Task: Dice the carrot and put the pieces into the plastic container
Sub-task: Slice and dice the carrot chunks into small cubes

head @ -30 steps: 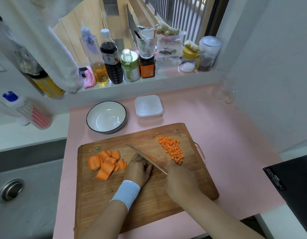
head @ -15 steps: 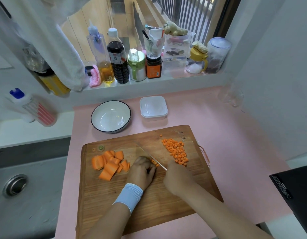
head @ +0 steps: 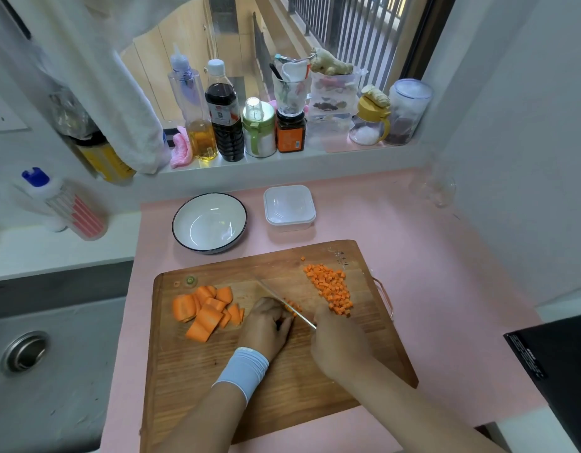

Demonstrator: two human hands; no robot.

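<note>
On the pink table [head: 429,256] below the window ledge lies a wooden cutting board [head: 282,371], and nothing on it has shifted much since half a second ago. Both hands work near the board's middle, in about the same spots as before. The left hand [head: 266,328], with a pale blue wristband [head: 243,371] on its wrist, has its fingers curled down in a close grip on a carrot piece [head: 290,305], of which only the orange end shows at the fingertips. The right hand [head: 338,344] is closed in a full grip round the handle of a knife [head: 282,300]; the handle itself is hidden under the hand. Beyond the board a white bowl [head: 209,223] with a dark rim stands on the table, and just to its right sits the square plastic container [head: 289,207], open and looking empty, as it was earlier. On the left part of the board a heap of big carrot chunks [head: 204,308] is unchanged. On the right part the pile of diced carrot [head: 330,291] is the same size and shape as before, with one stray cube beyond its far end. The knife blade slants from far left to near right between the two hands, its edge against the carrot piece right beside the left fingertips, much as it stood half a second ago.
</note>
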